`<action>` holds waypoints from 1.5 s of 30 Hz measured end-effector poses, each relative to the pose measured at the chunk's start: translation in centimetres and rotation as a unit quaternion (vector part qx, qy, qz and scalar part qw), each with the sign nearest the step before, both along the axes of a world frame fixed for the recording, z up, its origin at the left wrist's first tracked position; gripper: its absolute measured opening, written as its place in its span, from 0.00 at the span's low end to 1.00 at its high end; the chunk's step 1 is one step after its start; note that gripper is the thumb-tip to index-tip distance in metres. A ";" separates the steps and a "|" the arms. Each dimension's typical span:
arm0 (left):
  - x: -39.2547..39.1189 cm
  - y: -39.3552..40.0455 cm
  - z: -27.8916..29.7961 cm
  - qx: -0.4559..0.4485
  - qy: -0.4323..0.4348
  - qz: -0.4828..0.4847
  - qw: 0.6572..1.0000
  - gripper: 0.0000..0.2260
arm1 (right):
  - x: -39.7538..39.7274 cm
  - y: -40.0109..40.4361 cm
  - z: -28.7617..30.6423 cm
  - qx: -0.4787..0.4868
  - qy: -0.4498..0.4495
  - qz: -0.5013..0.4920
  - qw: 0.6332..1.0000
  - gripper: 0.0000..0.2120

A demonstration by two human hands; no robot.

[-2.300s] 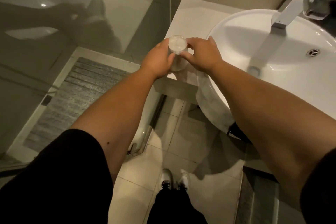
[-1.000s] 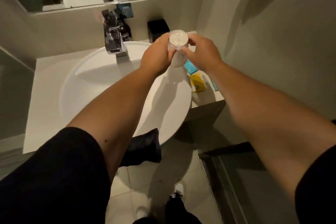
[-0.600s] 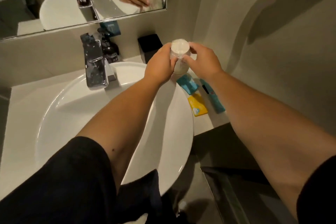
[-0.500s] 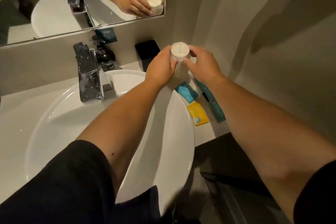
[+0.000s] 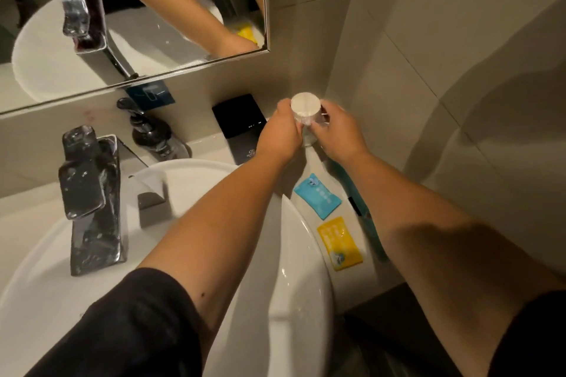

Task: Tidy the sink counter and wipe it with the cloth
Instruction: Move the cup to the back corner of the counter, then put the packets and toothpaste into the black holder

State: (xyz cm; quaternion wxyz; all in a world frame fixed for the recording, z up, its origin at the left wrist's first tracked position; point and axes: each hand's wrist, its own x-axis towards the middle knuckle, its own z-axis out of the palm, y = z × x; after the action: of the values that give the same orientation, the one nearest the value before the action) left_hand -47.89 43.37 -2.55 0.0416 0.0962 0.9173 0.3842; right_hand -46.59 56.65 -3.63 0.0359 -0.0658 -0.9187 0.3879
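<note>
A small clear glass (image 5: 305, 113), upside down with its pale round base on top, is held between both hands low over the back right corner of the white counter (image 5: 309, 168). My left hand (image 5: 280, 131) grips its left side and my right hand (image 5: 338, 130) its right side. Whether the glass touches the counter is hidden by my fingers. No cloth is in view.
On the counter strip right of the white basin (image 5: 294, 254) lie a blue sachet (image 5: 318, 196), a yellow sachet (image 5: 339, 242) and a teal packet (image 5: 352, 190) under my right forearm. A black box (image 5: 242, 125), a soap dispenser (image 5: 150, 131) and the chrome tap (image 5: 88, 193) stand behind.
Both hands carried the glass from the counter's left end across the basin to the back right corner and lowered it toward the counter.
</note>
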 end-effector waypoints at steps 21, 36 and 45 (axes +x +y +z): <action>0.4 -0.7 0.0 -0.107 -0.012 -0.029 0.994 0.25 | -0.1 0.9 0.6 0.055 -0.023 -0.017 0.998 0.32; 7.7 -7.9 0.3 -0.301 0.172 -0.240 0.907 0.23 | 7.9 -1.3 1.2 0.229 -0.308 0.088 0.919 0.15; 8.0 -8.2 -0.3 -0.283 0.230 -0.215 0.906 0.20 | 17.1 1.9 1.8 -0.091 -0.241 -0.120 0.959 0.18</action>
State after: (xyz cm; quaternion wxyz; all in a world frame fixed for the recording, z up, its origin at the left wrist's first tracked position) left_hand -39.88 35.21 -2.83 -0.0632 0.3611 0.9286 0.0578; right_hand -29.52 58.52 -1.82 -0.1467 -0.2698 -0.8461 0.4357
